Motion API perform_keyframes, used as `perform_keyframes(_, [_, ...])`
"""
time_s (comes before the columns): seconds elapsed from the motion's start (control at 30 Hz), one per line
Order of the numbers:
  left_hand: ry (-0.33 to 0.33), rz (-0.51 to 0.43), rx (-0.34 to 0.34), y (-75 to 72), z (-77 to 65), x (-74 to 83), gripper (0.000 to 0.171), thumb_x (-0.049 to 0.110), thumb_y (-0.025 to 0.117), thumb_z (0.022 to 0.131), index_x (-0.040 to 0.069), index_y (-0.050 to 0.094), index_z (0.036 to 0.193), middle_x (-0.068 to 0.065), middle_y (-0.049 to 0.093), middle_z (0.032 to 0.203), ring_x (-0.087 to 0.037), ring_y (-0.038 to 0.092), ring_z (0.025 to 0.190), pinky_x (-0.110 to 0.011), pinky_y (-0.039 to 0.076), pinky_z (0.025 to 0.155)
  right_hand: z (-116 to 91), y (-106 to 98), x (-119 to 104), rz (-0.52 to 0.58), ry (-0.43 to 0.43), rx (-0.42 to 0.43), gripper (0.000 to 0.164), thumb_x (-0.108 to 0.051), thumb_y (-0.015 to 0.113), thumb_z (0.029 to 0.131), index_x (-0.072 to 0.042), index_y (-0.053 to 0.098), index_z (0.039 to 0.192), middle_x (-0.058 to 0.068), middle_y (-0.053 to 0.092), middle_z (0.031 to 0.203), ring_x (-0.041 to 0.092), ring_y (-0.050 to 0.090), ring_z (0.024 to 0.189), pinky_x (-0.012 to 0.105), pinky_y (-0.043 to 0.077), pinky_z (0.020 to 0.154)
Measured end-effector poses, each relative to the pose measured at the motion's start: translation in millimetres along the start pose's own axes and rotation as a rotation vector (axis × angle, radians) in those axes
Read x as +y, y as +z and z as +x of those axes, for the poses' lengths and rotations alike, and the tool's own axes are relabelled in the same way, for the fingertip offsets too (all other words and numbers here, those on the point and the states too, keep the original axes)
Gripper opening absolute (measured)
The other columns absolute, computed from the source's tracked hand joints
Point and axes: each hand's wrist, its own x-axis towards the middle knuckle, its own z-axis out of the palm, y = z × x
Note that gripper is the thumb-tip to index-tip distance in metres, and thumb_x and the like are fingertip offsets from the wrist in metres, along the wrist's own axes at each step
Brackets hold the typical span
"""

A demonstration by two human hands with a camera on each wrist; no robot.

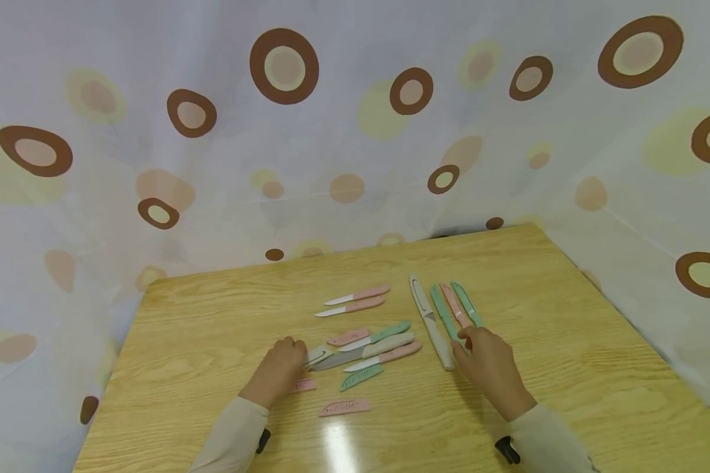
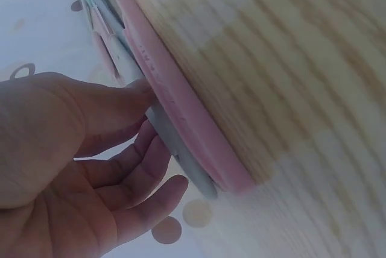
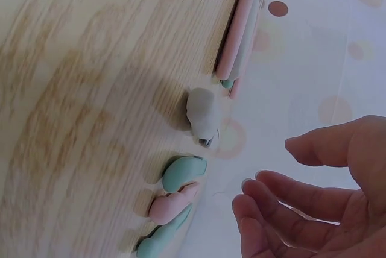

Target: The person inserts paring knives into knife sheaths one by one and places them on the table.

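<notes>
My left hand (image 1: 281, 368) pinches a white knife sheath (image 1: 317, 355) between thumb and fingers; in the left wrist view a pink sheath (image 2: 181, 101) lies in front of it. Just right of that hand is an unsheathed white-handled knife (image 1: 390, 343) with a grey blade, between a green-handled knife (image 1: 393, 330) and a pink-handled knife (image 1: 405, 351). My right hand (image 1: 491, 364) hovers by the handle ends of sheathed green and pink knives (image 1: 454, 305). In the right wrist view its thumb and fingers stand apart, holding nothing. A sheathed white knife (image 1: 432, 325) lies left of it.
Two pink-handled knives (image 1: 361, 299) with white blades lie farther back on the wooden table (image 1: 213, 309). Nearer me are a green sheath (image 1: 362, 377) and a pink sheath (image 1: 344, 408). A dotted curtain (image 1: 331, 151) hangs behind the table.
</notes>
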Motion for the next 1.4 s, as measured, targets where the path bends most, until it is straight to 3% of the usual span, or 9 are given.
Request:
perform_keyframes(0.13, [-0.006, 0.035, -0.004, 2.7, -3.4, -0.7, 0.021, -0.001, 0.072, 0.076, -0.004, 0.052, 0.082, -0.011, 0.047, 0.071, -0.020, 0.045, 0.062, -0.031, 0.045, 0.048, -0.1, 2.8, -0.3, -0.009, -0.017, 0.007, 0.023, -0.009, 0.066, 0.082, 0.010, 0.063, 0.094, 0.013, 0.059, 0.075, 0.011, 0.044, 0.052, 0.024, 0.042, 0.043])
perform_keyframes(0.37, [0.036, 0.146, 0.051, 3.9, -6.6, -6.6, 0.020, -0.003, 0.071, 0.076, -0.008, 0.055, 0.086, -0.013, 0.043, 0.074, -0.016, 0.040, 0.061, -0.024, 0.043, 0.047, 1.3, 8.2, -5.2, 0.005, -0.054, 0.007, 0.016, -0.002, 0.066, 0.080, 0.010, 0.063, 0.091, 0.006, 0.056, 0.069, 0.010, 0.043, 0.052, 0.021, 0.040, 0.042])
perform_keyframes(0.53, [0.019, 0.034, 0.082, -0.4, -7.8, -12.5, 0.027, -0.010, 0.064, 0.080, -0.012, 0.053, 0.104, -0.019, 0.048, 0.091, -0.020, 0.050, 0.071, -0.024, 0.048, 0.058, 7.3, 14.2, -14.4, -0.004, -0.092, 0.013, 0.013, -0.001, 0.066, 0.079, 0.007, 0.065, 0.090, 0.002, 0.053, 0.069, 0.010, 0.043, 0.055, 0.023, 0.042, 0.046])
perform_keyframes(0.7, [0.008, -0.023, 0.197, -8.5, -4.5, -18.4, 0.038, -0.013, 0.062, 0.079, -0.009, 0.051, 0.115, -0.018, 0.051, 0.101, -0.026, 0.051, 0.087, -0.033, 0.049, 0.072, 20.2, 23.2, -29.5, -0.022, -0.179, 0.042, 0.012, -0.001, 0.069, 0.078, 0.001, 0.067, 0.090, 0.004, 0.059, 0.077, 0.014, 0.054, 0.066, 0.027, 0.048, 0.055])
perform_keyframes(0.8, [0.028, -0.042, 0.264, -12.4, -3.4, -20.0, 0.038, -0.013, 0.061, 0.079, -0.008, 0.052, 0.116, -0.017, 0.051, 0.100, -0.026, 0.050, 0.085, -0.034, 0.047, 0.070, 29.0, 30.4, -38.7, -0.043, -0.252, 0.040, 0.013, -0.001, 0.071, 0.077, 0.000, 0.068, 0.089, 0.005, 0.061, 0.080, 0.016, 0.056, 0.070, 0.027, 0.050, 0.060])
perform_keyframes(0.9, [0.038, -0.051, 0.294, -14.3, -4.1, -20.0, 0.036, -0.012, 0.062, 0.081, -0.008, 0.053, 0.116, -0.015, 0.052, 0.099, -0.025, 0.050, 0.084, -0.033, 0.047, 0.068, 38.4, 39.2, -47.6, -0.090, -0.348, -0.009, 0.014, -0.003, 0.074, 0.075, -0.002, 0.069, 0.088, 0.003, 0.059, 0.079, 0.016, 0.055, 0.070, 0.027, 0.049, 0.064])
perform_keyframes(1.07, [0.030, -0.079, 0.293, -13.1, -6.5, -18.2, 0.037, -0.013, 0.062, 0.079, -0.007, 0.054, 0.115, -0.015, 0.053, 0.099, -0.024, 0.052, 0.085, -0.032, 0.047, 0.069, 50.8, 54.7, -60.3, -0.144, -0.510, -0.166, 0.016, -0.009, 0.077, 0.073, -0.007, 0.069, 0.086, 0.001, 0.059, 0.082, 0.016, 0.054, 0.075, 0.028, 0.048, 0.069])
perform_keyframes(1.2, [0.029, -0.089, 0.294, -10.9, -7.9, -17.6, 0.037, -0.014, 0.061, 0.080, -0.006, 0.055, 0.115, -0.015, 0.054, 0.098, -0.025, 0.052, 0.084, -0.033, 0.048, 0.068, 55.9, 65.8, -63.4, -0.176, -0.553, -0.261, 0.011, -0.010, 0.076, 0.074, -0.010, 0.069, 0.083, -0.001, 0.060, 0.082, 0.016, 0.053, 0.075, 0.026, 0.049, 0.069])
perform_keyframes(1.4, [0.032, -0.076, 0.294, -7.8, -10.0, -18.0, 0.039, -0.013, 0.062, 0.079, -0.006, 0.055, 0.116, -0.015, 0.055, 0.099, -0.026, 0.053, 0.085, -0.034, 0.049, 0.066, 58.5, 72.2, -62.9, -0.199, -0.591, -0.310, 0.013, -0.004, 0.071, 0.078, -0.014, 0.064, 0.072, -0.006, 0.053, 0.073, 0.012, 0.047, 0.069, 0.027, 0.047, 0.067])
